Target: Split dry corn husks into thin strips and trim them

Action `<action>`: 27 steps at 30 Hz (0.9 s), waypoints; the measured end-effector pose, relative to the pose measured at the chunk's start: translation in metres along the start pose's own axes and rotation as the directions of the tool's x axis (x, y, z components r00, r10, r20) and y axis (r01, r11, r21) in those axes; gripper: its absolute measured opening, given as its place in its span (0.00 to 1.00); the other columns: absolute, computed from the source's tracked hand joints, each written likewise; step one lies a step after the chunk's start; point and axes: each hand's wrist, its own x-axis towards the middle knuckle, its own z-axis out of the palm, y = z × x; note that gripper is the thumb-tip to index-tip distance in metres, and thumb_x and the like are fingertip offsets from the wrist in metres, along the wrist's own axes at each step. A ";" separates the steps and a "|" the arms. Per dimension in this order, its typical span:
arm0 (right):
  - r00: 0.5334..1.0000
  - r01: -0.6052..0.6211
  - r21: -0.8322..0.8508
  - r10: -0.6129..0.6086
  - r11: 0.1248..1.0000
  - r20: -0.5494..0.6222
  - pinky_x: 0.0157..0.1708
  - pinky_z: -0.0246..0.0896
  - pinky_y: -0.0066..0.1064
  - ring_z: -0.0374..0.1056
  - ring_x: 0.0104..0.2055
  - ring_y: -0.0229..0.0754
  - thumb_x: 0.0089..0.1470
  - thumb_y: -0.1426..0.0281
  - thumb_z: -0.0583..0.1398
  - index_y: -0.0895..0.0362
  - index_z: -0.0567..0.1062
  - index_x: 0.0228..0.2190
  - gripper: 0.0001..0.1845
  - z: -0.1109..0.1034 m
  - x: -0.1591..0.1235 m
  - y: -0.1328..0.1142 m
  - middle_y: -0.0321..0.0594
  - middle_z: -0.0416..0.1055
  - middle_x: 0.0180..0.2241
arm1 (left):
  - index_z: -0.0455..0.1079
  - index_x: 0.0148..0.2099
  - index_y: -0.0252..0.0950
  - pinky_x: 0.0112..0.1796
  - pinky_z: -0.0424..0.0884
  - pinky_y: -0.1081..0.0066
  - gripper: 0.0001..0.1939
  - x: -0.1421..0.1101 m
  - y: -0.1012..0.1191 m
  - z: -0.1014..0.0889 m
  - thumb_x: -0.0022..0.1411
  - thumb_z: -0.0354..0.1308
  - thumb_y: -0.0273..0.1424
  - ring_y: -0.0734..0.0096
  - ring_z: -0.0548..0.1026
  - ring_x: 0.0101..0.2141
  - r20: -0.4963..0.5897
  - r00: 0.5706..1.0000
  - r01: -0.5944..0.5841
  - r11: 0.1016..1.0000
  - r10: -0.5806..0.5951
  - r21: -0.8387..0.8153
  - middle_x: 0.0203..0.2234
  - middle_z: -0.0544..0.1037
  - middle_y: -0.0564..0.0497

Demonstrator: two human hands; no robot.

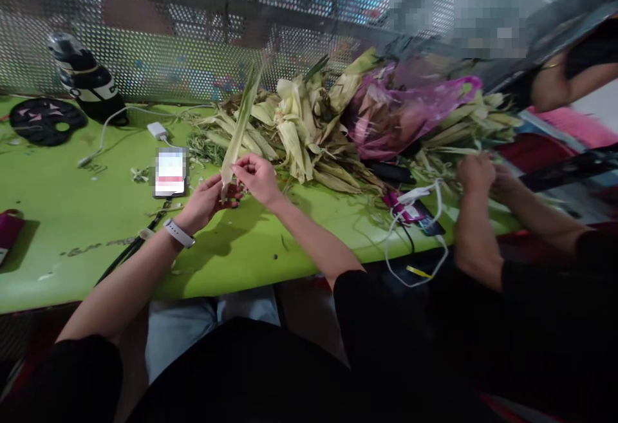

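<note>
my left hand (207, 201) and right hand (259, 179), fingers mostly closed, grip a corn husk (240, 123); beside the husk pile (294, 130), a see-through pink bag (437, 111) holds something brownish.

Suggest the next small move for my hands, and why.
Perhaps steady the long husk with the left hand and ease the right hand slightly outward: the left cradles its lower end, the right's fingertips pinch its edge, and its upper part stands free of both hands.
</note>
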 end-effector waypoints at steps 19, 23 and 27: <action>0.933 0.264 -0.371 -0.333 0.891 -0.137 0.37 0.64 0.31 0.63 0.31 0.37 0.57 0.63 0.58 0.54 0.67 0.28 0.09 -0.007 0.000 0.020 0.37 0.67 0.31 | 0.72 0.49 0.35 0.28 0.74 0.75 0.10 -0.005 0.002 0.008 0.69 0.52 0.29 0.74 0.76 0.29 0.028 0.999 0.014 0.999 -0.015 0.034 0.31 0.76 0.48; 0.906 0.330 -0.412 -0.408 0.849 -0.116 0.39 0.64 0.31 0.64 0.32 0.37 0.58 0.64 0.57 0.54 0.68 0.29 0.09 -0.009 0.000 0.022 0.38 0.66 0.34 | 0.72 0.47 0.33 0.26 0.73 0.76 0.09 -0.006 0.004 0.008 0.69 0.51 0.28 0.76 0.75 0.26 0.012 0.999 0.034 0.999 -0.034 0.003 0.28 0.75 0.50; 0.913 0.319 -0.430 -0.396 0.844 -0.099 0.39 0.65 0.31 0.64 0.32 0.36 0.59 0.63 0.57 0.54 0.69 0.30 0.09 -0.009 -0.001 0.021 0.39 0.65 0.35 | 0.72 0.45 0.33 0.25 0.71 0.76 0.08 -0.005 0.003 0.006 0.68 0.53 0.29 0.76 0.74 0.24 0.038 0.999 0.041 0.999 -0.039 -0.035 0.26 0.75 0.50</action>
